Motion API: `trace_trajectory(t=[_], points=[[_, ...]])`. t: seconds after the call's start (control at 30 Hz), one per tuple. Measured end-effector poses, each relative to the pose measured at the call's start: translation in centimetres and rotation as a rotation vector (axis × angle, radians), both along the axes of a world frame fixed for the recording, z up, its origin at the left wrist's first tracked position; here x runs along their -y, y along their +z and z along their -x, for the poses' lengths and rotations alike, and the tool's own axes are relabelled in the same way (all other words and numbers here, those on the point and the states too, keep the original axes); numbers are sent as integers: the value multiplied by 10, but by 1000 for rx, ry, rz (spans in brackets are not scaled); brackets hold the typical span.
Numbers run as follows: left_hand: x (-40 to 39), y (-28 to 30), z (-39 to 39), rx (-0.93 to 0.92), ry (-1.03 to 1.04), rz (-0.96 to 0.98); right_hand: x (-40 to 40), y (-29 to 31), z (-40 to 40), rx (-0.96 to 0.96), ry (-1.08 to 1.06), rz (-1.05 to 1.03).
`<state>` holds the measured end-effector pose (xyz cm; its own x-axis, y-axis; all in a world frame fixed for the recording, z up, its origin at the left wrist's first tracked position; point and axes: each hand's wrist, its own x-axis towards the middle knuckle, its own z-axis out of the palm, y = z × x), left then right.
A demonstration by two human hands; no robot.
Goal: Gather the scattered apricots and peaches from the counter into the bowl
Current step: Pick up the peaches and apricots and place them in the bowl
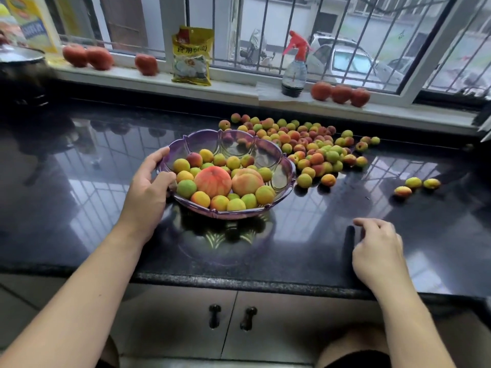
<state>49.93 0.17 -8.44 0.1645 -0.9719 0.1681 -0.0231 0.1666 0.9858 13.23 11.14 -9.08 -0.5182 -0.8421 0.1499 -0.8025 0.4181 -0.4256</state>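
The bowl is translucent purple; fruit behind its far wall shows only as blurred shapes. Two peaches and many small apricots lie inside the bowl. The left hand grips the bowl's left rim, thumb over the edge, fingers curled behind. The right hand, right of the bowl near the counter front edge, holds nothing; fingers loosely curled, fingertips hidden. The apricot pile lies just right of and behind the bowl; three strays sit farther right.

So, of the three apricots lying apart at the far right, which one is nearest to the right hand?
The reddish-orange apricot, leftmost and lowest of the three. The other two are yellower and lie farther from the right hand.
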Motion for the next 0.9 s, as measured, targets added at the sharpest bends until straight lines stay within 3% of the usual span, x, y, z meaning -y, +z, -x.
trace_trajectory(t=[0.07, 0.13, 0.23, 0.27, 0.4, 0.6, 0.9], points=[[1, 1, 2, -19, -15, 5, 2, 4, -8, -8, 109, 37], [1, 2, 4, -25, -27, 6, 7, 12, -16, 116, 206, 133], [1, 3, 6, -7, -59, 15, 20, 45, -36, 646, 366, 322], [2, 1, 5, 8, -62, 12, 26, 60, -42, 744, 439, 353], [8, -1, 4, 1, -6, -11, 74, 98, -55, 663, 680, 274], [38, 7, -6, -342, 46, -202, 127, 116, -66, 567, 878, 84], [72, 1, -25, -329, -161, -168, 127, 83, -67, 628, 1013, 148]])
